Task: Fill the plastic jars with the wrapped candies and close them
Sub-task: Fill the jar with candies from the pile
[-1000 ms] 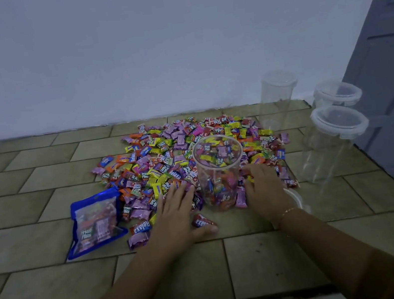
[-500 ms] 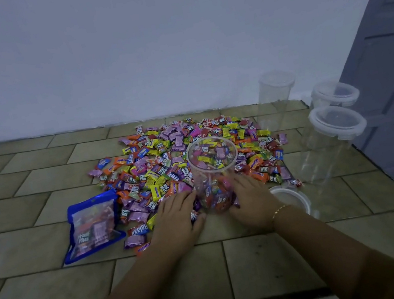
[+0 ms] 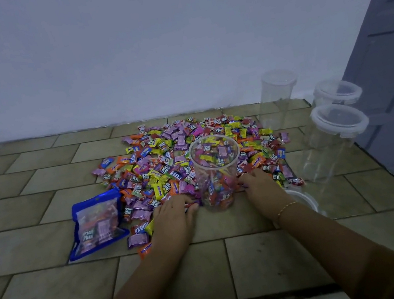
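In the middle of the frame my left hand (image 3: 173,213) and right hand (image 3: 260,188) lie flat, fingers loose, holding nothing, on candies (image 3: 157,167) beside the open jar (image 3: 217,172).

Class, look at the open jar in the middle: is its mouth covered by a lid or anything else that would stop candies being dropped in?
Nothing visible blocks it. The jar stands upright with its mouth uncovered, and the candies lie loose around it. Both the left hand and right hand rest on candies beside its base. A loose lid lies on the floor, right of the jar.

front: bare tiles (image 3: 262,256) | right: lidded jars (image 3: 339,124) block
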A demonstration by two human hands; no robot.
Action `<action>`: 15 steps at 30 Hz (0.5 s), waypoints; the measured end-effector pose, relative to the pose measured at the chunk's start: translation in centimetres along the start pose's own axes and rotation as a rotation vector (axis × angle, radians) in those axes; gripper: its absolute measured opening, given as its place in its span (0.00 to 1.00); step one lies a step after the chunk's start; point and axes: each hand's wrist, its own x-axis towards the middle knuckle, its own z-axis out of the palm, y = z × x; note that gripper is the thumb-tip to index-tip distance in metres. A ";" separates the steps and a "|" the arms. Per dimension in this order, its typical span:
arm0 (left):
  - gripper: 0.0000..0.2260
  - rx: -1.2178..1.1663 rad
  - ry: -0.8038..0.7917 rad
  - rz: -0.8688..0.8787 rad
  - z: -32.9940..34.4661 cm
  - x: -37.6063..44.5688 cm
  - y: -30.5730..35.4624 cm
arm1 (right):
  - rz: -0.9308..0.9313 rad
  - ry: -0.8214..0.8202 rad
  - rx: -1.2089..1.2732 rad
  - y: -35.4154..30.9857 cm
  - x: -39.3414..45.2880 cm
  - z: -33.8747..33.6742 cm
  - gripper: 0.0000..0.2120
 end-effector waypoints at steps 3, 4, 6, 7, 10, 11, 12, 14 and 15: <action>0.04 -0.072 0.016 -0.067 -0.4 0.2 0.4 | 0.068 0.018 0.184 0.1 0.4 -1.4 0.14; 0.04 -0.099 0.022 -0.090 -0.5 0.3 0.4 | 0.103 0.044 0.267 0.1 0.4 -1.8 0.13; 0.04 -0.201 0.051 -0.153 -0.7 0.5 0.3 | 0.224 0.076 0.549 0.0 0.5 -2.8 0.11; 0.04 -0.291 0.083 -0.204 -1.1 0.6 0.5 | 0.285 0.091 0.747 0.0 0.6 -3.3 0.09; 0.06 -0.588 0.220 -0.311 -3.1 1.2 1.8 | 0.438 0.143 1.259 -0.4 0.6 -4.8 0.09; 0.07 -0.648 0.266 -0.345 -3.9 1.6 2.3 | 0.454 0.165 1.342 -0.7 0.7 -5.4 0.09; 0.09 -0.726 0.297 -0.390 -4.6 2.2 2.6 | 0.441 0.192 1.402 -1.0 0.7 -6.1 0.07; 0.11 -1.010 0.318 -0.524 -6.0 4.0 3.1 | 0.377 0.251 1.478 -2.1 0.8 -7.3 0.04; 0.11 -1.182 0.327 -0.570 -6.7 4.9 3.2 | 0.352 0.281 1.489 -2.7 1.0 -8.0 0.05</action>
